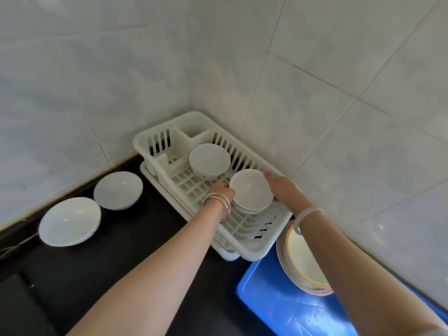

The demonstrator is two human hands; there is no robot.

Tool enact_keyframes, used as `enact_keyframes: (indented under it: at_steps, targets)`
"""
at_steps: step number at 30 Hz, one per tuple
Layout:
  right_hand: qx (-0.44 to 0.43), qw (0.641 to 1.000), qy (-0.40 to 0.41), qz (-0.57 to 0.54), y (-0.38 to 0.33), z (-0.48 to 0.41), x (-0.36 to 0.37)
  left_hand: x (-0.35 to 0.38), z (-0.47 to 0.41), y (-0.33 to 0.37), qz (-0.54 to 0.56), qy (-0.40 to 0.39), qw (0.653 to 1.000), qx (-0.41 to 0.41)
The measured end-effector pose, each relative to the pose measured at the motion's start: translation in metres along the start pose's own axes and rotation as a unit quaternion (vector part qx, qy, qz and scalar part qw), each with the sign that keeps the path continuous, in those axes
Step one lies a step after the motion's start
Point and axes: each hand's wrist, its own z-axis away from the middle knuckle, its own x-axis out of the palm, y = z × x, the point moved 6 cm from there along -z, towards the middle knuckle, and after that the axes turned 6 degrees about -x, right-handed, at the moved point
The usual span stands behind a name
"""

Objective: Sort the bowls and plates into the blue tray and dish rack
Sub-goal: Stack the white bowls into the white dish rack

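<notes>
A white plastic dish rack [155, 141] stands in the tiled corner on the black counter. A stack of white bowls [209, 160] rests inside it toward the back. Both my hands hold a second white bowl [251, 190] over the rack's front half: my left hand [221, 191] grips its left side, my right hand [282, 189] its right side. Whether this bowl touches the rack floor I cannot tell. The blue tray [274, 301] lies at the lower right with a stack of cream plates [303, 260] in it, partly hidden by my right forearm.
Two white shallow plates [118, 190] [69, 220] lie on the black counter [116, 258] left of the rack. Tiled walls close in behind and on the right. A drip tray [225, 255] sits under the rack.
</notes>
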Motion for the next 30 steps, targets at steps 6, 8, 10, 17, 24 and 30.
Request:
enact_keyframes:
  at_steps: [6,8,10,17,24,30]
  targets:
    - [-0.006,0.996,-0.010,0.091,0.005,-0.020,0.004,0.014,-0.029,-0.009,-0.071,0.014,0.997,-0.019]
    - [0.004,0.995,-0.019,0.100,0.009,-0.025,0.006,0.014,-0.032,-0.010,-0.080,0.015,0.996,-0.026]
    - [0.012,0.993,-0.028,0.113,0.014,-0.029,0.008,0.013,-0.035,-0.011,-0.090,0.016,0.995,-0.030]
    - [-0.007,0.987,-0.019,0.162,0.020,-0.035,0.010,0.014,-0.037,-0.012,-0.078,0.002,0.996,-0.030]
    - [-0.075,0.965,0.042,0.248,0.019,-0.023,0.010,0.020,-0.032,-0.012,-0.092,-0.038,0.995,-0.022]
    - [-0.118,0.940,0.104,0.302,0.012,-0.004,0.009,0.017,-0.028,-0.009,-0.126,-0.031,0.992,-0.004]
